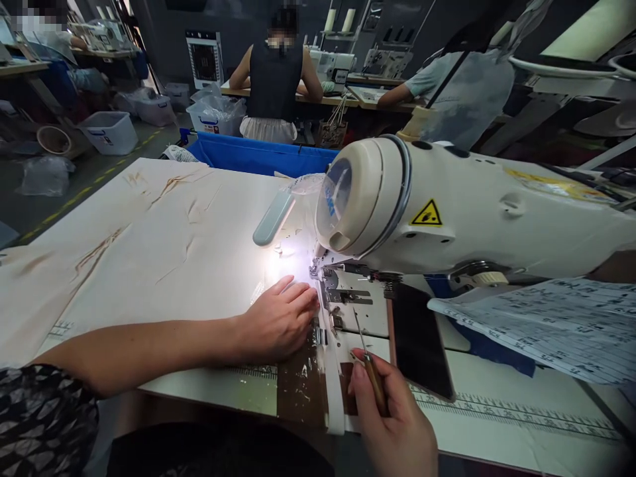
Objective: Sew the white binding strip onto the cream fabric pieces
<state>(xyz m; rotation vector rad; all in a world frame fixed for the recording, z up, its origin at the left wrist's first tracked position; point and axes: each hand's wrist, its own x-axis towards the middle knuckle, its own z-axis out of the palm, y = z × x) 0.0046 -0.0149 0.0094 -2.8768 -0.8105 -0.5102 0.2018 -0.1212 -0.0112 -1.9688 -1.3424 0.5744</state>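
Observation:
My left hand [284, 315] lies flat on the machine bed, palm down, its fingers stretched toward the lit needle area. The fingertips rest beside the presser foot [314, 270] of the sewing machine [427, 199]; what lies under the palm is hidden. A white strip of tape [332, 377] runs from near the foot down over the table's front edge. My right hand [392, 411] grips an awl [373, 381] by its wooden handle, the thin metal point aimed up and away toward the bed plate [355, 301].
A dark phone [420, 341] lies right of the bed plate. Printed paper [541, 324] hangs at the right. A ruler tape [517, 414] runs along the table [163, 252]. A blue cloth bin [263, 154] stands behind; people [275, 79] sit at machines beyond.

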